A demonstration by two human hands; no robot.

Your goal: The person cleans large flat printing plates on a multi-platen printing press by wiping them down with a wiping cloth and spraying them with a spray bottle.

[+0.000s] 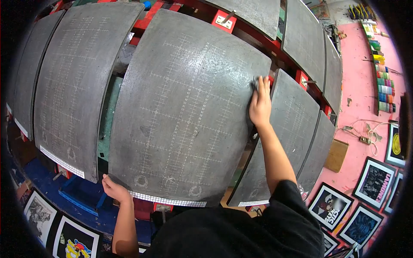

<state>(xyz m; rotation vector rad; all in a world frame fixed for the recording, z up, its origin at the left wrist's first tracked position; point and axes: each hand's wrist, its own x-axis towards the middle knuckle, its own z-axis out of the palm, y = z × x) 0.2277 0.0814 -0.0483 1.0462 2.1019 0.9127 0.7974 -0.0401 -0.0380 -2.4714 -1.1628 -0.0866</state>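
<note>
A large grey printing platen point(172, 86) with white ruler lines and crosses fills the middle of the head view. Along its right edge lies my right hand point(260, 103), fingers stretched out and flat against the surface. A small dark bit point(254, 83), too small to name, shows beside those fingertips. At the platen's lower left corner is my left hand point(115, 188), its fingers curled closed by the edge. What they hold, if anything, is hidden. A white gridded strip point(167, 199) runs along the platen's near edge, close to my body.
Similar platens stand on the left point(71, 77) and the right point(286, 124), with narrow gaps between. Red brackets point(223, 20) hold them. A shelf of paint bottles point(384, 88) and several framed prints point(373, 180) line the pink floor at right. A blue frame point(81, 195) sits lower left.
</note>
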